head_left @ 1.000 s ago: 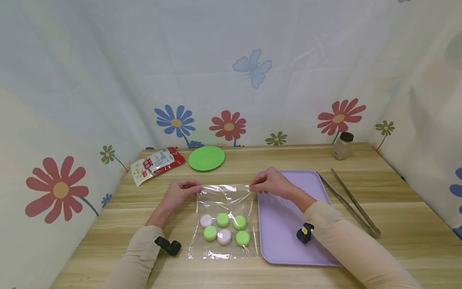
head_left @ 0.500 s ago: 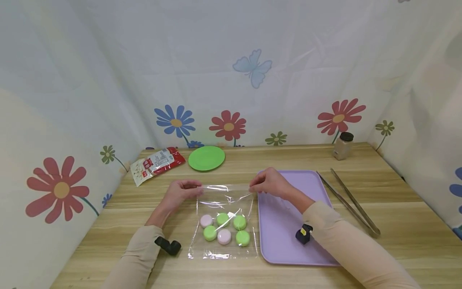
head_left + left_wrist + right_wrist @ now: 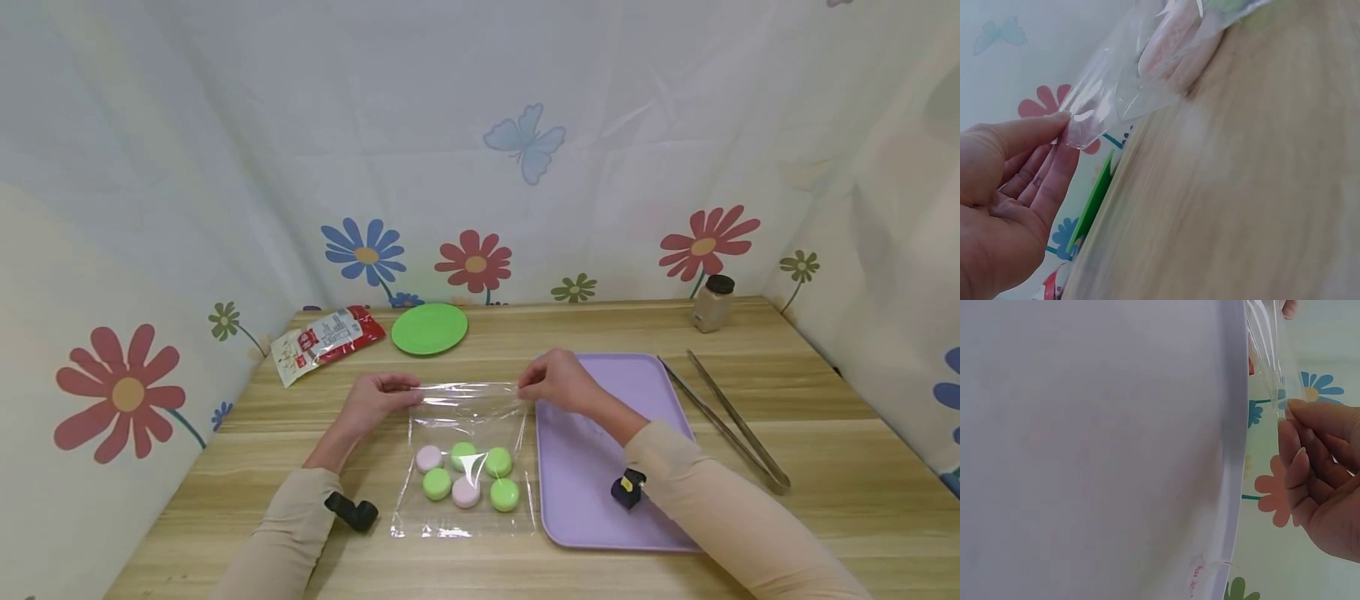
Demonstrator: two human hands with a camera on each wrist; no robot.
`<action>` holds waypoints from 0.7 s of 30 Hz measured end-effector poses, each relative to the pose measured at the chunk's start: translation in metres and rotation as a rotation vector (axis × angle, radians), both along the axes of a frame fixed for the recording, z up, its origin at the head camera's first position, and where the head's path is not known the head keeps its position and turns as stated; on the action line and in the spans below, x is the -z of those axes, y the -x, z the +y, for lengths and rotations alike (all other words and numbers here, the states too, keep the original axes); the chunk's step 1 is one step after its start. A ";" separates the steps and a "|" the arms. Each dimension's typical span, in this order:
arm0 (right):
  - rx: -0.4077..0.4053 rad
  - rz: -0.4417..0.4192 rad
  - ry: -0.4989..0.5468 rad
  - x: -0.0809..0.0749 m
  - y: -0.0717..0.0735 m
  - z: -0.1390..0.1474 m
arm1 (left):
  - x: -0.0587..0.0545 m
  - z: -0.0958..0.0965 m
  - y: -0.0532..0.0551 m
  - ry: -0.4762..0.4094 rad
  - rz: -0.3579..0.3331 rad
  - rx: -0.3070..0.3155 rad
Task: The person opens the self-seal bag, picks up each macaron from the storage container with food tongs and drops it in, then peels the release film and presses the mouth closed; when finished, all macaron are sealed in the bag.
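Note:
A clear plastic bag (image 3: 472, 422) lies on the wooden table with several green and pink macarons inside, among them a green macaron (image 3: 437, 483) and a pink macaron (image 3: 466, 492). My left hand (image 3: 375, 402) pinches the bag's far left corner between thumb and forefinger; the left wrist view shows that hand (image 3: 1019, 181) on the film up close. At the far right corner my right hand (image 3: 558, 382) pinches the same edge, above the purple tray's left side. In the right wrist view, thumb and forefinger of this hand (image 3: 1329, 469) hold the film.
A purple tray (image 3: 585, 492) stands just right of the bag, with metal tongs (image 3: 731, 425) beside it. Farther back are a green plate (image 3: 430, 328), a red and white packet (image 3: 327, 342) and a jar with a black lid (image 3: 712, 303). A flowered curtain surrounds the table.
Reflections along the bag's top strip have shifted, and the film there looks flatter and straighter. My right forearm has moved slightly left; both hands keep their hold on the corners.

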State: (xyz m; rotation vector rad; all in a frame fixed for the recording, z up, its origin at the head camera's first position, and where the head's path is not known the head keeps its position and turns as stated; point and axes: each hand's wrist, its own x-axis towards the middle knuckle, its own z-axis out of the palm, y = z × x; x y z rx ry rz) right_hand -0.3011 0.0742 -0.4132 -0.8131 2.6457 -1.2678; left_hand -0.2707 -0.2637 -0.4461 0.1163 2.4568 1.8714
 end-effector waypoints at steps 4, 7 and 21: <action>0.013 0.041 0.015 0.001 0.001 -0.001 | 0.000 0.001 0.001 0.067 0.028 -0.028; 0.043 0.031 0.027 0.000 0.001 -0.001 | 0.004 0.000 0.004 0.084 0.046 -0.037; 0.068 0.002 -0.037 0.002 0.007 0.005 | 0.004 0.005 0.009 0.159 0.040 -0.086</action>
